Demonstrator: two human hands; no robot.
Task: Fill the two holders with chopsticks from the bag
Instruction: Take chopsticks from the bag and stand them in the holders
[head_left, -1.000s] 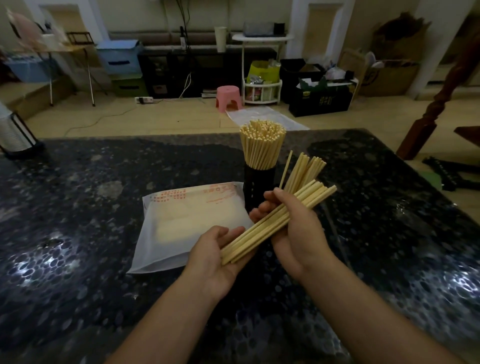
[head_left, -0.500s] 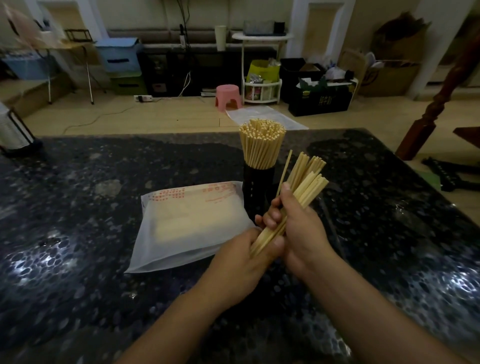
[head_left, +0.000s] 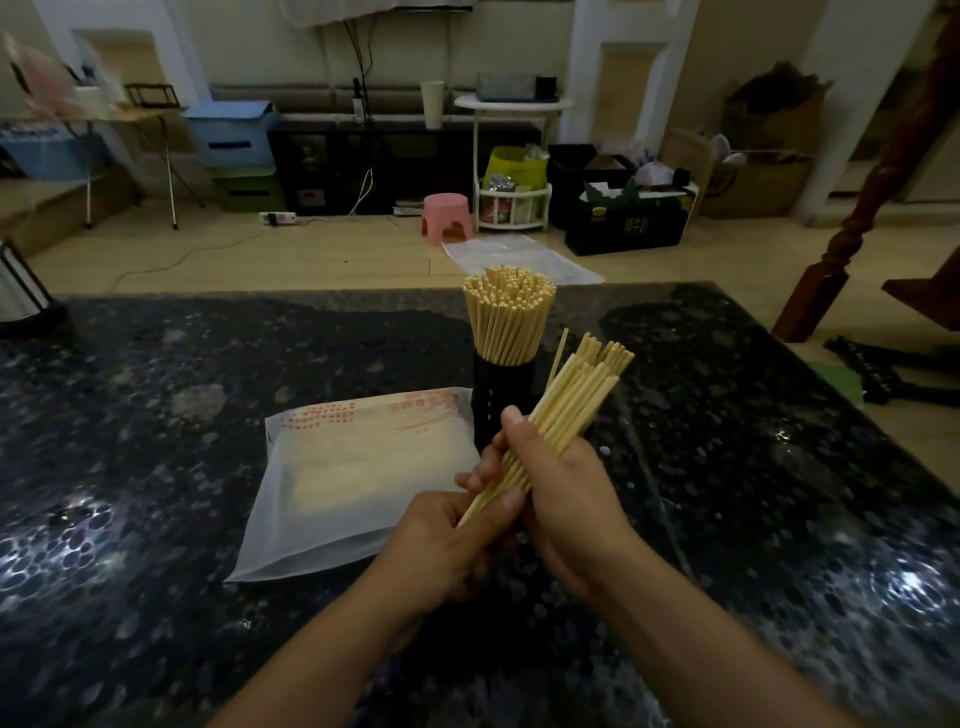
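Observation:
A bundle of pale wooden chopsticks (head_left: 563, 410) slants up to the right, gripped by both hands. My right hand (head_left: 566, 493) wraps its middle; my left hand (head_left: 447, 540) holds the lower ends. Behind them a black holder (head_left: 501, 402) stands packed with upright chopsticks (head_left: 508, 317). More chopstick tips (head_left: 605, 351) rise to its right, above a second holder that my hands and the bundle hide. A translucent white bag (head_left: 358, 478) with red print lies flat to the left, pale chopsticks showing through it.
The dark speckled stone table (head_left: 779, 493) stretches wide on both sides. A dark-framed object (head_left: 21, 291) sits at the far left edge. A wooden post (head_left: 852, 234) stands beyond the right corner. Room clutter lies far behind.
The bundle swung from nearly flat to steeply upright. My left hand went from open under the lower ends to curled round them, and both hands drew closer to the holders.

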